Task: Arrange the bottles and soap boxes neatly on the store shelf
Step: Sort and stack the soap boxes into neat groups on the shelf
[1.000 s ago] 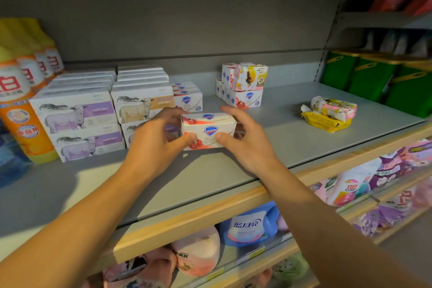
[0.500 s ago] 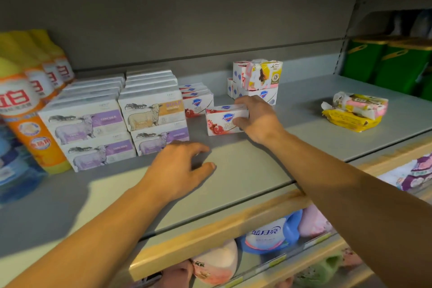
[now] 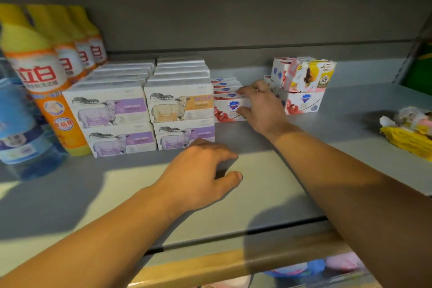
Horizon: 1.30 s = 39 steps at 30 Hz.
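A white soap box with a red pomegranate print (image 3: 228, 110) stands at the front of a short row of like boxes, right of the sheep-print soap boxes (image 3: 180, 103). My right hand (image 3: 261, 105) grips its right end, thumb on the front, fingers over the top. My left hand (image 3: 201, 175) hovers over the grey shelf (image 3: 268, 184) in front of the sheep boxes, fingers loosely curled and holding nothing. Yellow and orange bottles (image 3: 44, 77) line the far left.
A small stack of mixed soap boxes (image 3: 301, 84) stands right of my right hand. Yellow and pink wrapped packs (image 3: 411, 128) lie at the far right. A blue bottle (image 3: 16, 128) stands at the left edge. Wooden trim (image 3: 233, 264) fronts the shelf.
My right hand has slid the pomegranate box left and back into the row beside the sheep boxes. My left hand let go of it and now hovers over the shelf.
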Each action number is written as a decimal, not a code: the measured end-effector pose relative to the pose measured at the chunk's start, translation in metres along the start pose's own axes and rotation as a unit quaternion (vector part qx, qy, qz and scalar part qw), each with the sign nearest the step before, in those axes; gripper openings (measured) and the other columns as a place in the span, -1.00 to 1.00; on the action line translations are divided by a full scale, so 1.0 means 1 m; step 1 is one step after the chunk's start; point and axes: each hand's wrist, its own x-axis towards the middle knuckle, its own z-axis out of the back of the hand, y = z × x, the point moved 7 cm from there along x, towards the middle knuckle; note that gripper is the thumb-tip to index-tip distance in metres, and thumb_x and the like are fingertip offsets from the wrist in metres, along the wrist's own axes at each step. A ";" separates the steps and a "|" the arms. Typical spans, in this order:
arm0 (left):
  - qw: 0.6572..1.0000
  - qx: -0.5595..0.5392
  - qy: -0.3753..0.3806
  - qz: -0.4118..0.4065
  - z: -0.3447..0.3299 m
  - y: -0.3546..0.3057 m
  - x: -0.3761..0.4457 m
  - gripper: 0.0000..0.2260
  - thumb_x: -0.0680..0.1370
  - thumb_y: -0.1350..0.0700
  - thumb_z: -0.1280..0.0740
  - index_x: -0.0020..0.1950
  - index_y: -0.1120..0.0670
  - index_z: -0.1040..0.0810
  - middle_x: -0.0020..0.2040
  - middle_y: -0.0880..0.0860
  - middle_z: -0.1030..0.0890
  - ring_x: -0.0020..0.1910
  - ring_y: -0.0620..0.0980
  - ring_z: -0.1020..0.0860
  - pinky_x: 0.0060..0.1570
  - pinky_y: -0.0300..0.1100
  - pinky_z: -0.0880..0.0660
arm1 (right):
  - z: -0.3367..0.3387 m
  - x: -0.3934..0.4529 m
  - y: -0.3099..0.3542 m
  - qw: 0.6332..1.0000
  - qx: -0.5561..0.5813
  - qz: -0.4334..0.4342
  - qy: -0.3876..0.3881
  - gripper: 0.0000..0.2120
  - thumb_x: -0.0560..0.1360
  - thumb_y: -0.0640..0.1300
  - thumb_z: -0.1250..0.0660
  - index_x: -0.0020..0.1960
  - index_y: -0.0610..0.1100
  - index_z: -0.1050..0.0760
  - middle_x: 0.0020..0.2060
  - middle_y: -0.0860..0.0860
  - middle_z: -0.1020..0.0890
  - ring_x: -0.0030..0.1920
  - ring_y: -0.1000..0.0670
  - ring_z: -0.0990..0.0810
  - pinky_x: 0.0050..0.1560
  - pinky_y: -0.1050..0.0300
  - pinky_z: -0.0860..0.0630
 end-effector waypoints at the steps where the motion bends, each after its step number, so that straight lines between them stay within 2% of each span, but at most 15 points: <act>1: 1.000 -0.002 0.000 0.003 0.000 0.000 0.000 -0.55 0.45 -0.25 -0.23 0.22 -0.07 -0.60 0.14 -0.13 -0.63 0.18 0.01 -0.52 0.21 -0.09 -0.42 | -0.002 0.001 0.000 1.000 0.005 0.002 -0.004 -0.55 0.49 -0.12 -0.43 0.36 -0.10 -0.47 0.22 -0.09 -0.41 0.16 -0.12 -0.53 0.20 0.03 -0.47; 7: 1.000 -0.011 0.000 0.011 0.000 0.001 0.002 -0.56 0.43 -0.23 -0.26 0.23 -0.08 -0.59 0.17 -0.16 -0.61 0.20 -0.03 -0.49 0.24 -0.15 -0.40 | -0.007 0.002 0.000 0.999 0.045 0.006 -0.028 -0.54 0.48 -0.16 -0.43 0.36 -0.12 -0.49 0.20 -0.10 -0.43 0.16 -0.12 -0.53 0.25 0.07 -0.43; 11: 1.000 -0.012 -0.002 0.009 0.001 0.000 0.004 -0.62 0.48 -0.17 -0.36 0.25 -0.07 -0.59 0.21 -0.15 -0.60 0.23 -0.03 -0.49 0.26 -0.14 -0.40 | -0.006 0.000 0.002 0.999 0.044 0.002 -0.030 -0.54 0.49 -0.15 -0.43 0.37 -0.11 -0.48 0.21 -0.09 -0.44 0.17 -0.10 -0.52 0.24 0.14 -0.41; 17: 1.000 -0.015 -0.007 0.014 0.001 0.001 0.003 -0.63 0.48 -0.14 -0.38 0.25 -0.07 -0.59 0.22 -0.15 -0.60 0.24 -0.03 -0.48 0.25 -0.14 -0.41 | -0.007 -0.002 0.002 0.998 0.051 -0.007 -0.020 -0.51 0.48 -0.13 -0.45 0.39 -0.10 -0.46 0.24 -0.07 -0.44 0.21 -0.08 -0.51 0.26 0.16 -0.40; 21: 1.000 -0.021 -0.002 0.017 0.001 0.002 0.003 -0.64 0.48 -0.15 -0.38 0.24 -0.08 -0.59 0.20 -0.15 -0.60 0.24 -0.03 -0.48 0.24 -0.13 -0.42 | -0.004 -0.003 -0.003 0.994 0.105 -0.029 -0.003 -0.38 0.46 -0.13 -0.47 0.46 -0.06 -0.34 0.33 -0.07 -0.42 0.29 -0.08 -0.47 0.28 0.09 -0.40; 24: 0.999 -0.028 0.001 0.022 0.003 0.003 0.004 -0.64 0.48 -0.15 -0.39 0.24 -0.07 -0.59 0.20 -0.15 -0.60 0.24 -0.04 -0.48 0.24 -0.13 -0.42 | 0.009 -0.006 -0.008 0.989 0.135 -0.064 -0.004 -0.39 0.47 -0.07 -0.46 0.46 0.00 -0.31 0.35 -0.05 -0.40 0.21 -0.08 -0.53 0.23 -0.01 -0.52; 28: 0.997 -0.057 -0.001 0.046 0.006 0.006 0.003 -0.68 0.49 -0.13 -0.39 0.21 -0.08 -0.60 0.14 -0.16 -0.63 0.19 -0.10 -0.51 0.21 -0.17 -0.45 | 0.052 -0.012 -0.018 0.987 0.120 -0.064 -0.087 -0.58 0.46 -0.08 -0.43 0.29 -0.08 -0.50 0.22 -0.10 -0.51 0.12 -0.11 -0.56 0.13 0.16 -0.44; 30: 0.993 -0.094 -0.018 0.075 0.011 0.009 0.002 -0.72 0.48 -0.10 -0.41 0.17 -0.08 -0.62 0.09 -0.16 -0.64 0.12 -0.17 -0.55 0.17 -0.23 -0.46 | 0.079 -0.015 -0.031 0.979 0.118 -0.086 -0.142 -0.64 0.44 -0.12 -0.42 0.22 -0.13 -0.54 0.17 -0.14 -0.52 0.07 -0.16 -0.56 0.12 0.10 -0.46; 34: 0.981 -0.147 -0.065 0.110 0.018 0.016 0.002 -0.81 0.48 -0.01 -0.43 0.09 -0.07 -0.65 -0.01 -0.20 -0.66 -0.02 -0.26 -0.59 0.08 -0.36 -0.47 | 0.116 -0.018 -0.073 0.959 0.098 -0.166 -0.209 -0.58 0.44 -0.12 -0.40 0.29 -0.15 -0.49 0.24 -0.16 -0.45 0.20 -0.18 -0.48 0.24 0.08 -0.40; 37: 0.972 -0.180 -0.082 0.125 0.018 0.020 0.004 -0.86 0.48 0.03 -0.44 0.03 -0.09 -0.65 -0.08 -0.22 -0.65 -0.09 -0.35 -0.58 -0.03 -0.53 -0.43 | 0.113 -0.011 -0.097 0.968 0.068 -0.190 -0.151 -0.44 0.47 -0.13 -0.40 0.44 -0.08 -0.36 0.40 -0.14 -0.31 0.35 -0.20 -0.37 0.35 0.04 -0.35; 39: 0.968 -0.194 -0.087 0.130 0.016 0.023 0.006 -0.87 0.48 0.04 -0.44 0.01 -0.10 -0.65 -0.08 -0.19 -0.67 -0.10 -0.36 -0.59 -0.05 -0.54 -0.43 | 0.105 -0.001 -0.108 0.978 0.021 -0.188 -0.090 -0.36 0.50 -0.12 -0.38 0.52 -0.04 -0.24 0.51 -0.14 -0.19 0.45 -0.24 -0.27 0.42 0.00 -0.29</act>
